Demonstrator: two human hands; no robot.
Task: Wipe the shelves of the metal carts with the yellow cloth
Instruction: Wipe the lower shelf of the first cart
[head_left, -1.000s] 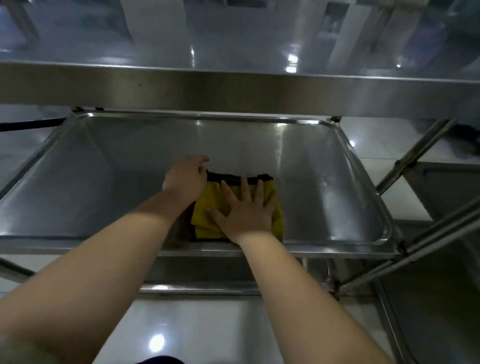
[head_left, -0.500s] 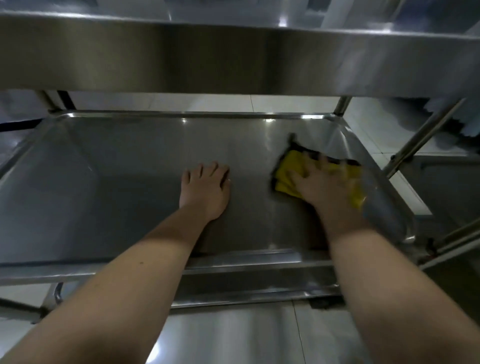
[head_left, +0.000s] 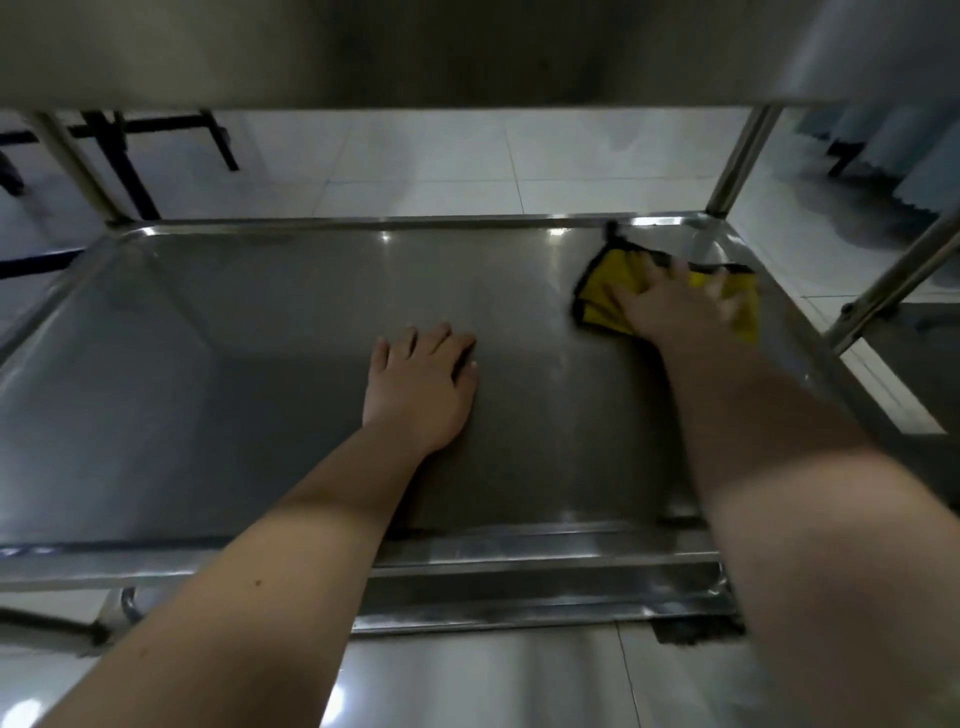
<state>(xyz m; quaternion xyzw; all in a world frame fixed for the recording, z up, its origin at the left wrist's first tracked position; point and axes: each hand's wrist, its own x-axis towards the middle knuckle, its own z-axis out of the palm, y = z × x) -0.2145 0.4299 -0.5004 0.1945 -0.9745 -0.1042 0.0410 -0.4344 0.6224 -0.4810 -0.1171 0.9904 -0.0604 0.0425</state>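
Left hand (head_left: 423, 387) flat, fingers straight, on metal cart shelf (head_left: 234, 364), right hand (head_left: 670, 306) spread, pressing yellow cloth (head_left: 602, 306) in far right corner

A stainless steel cart (head_left: 234, 364) is sitting under the fingers (head_left: 439, 338) and glossy white floor tiles (head_left: 426, 156) are shining beyond them, suggesting a commercial kitchen or canteen.

The single head-worn view looks forward and down, close over a metal cart shelf (head_left: 260, 364), beneath an upper shelf (head_left: 415, 47).
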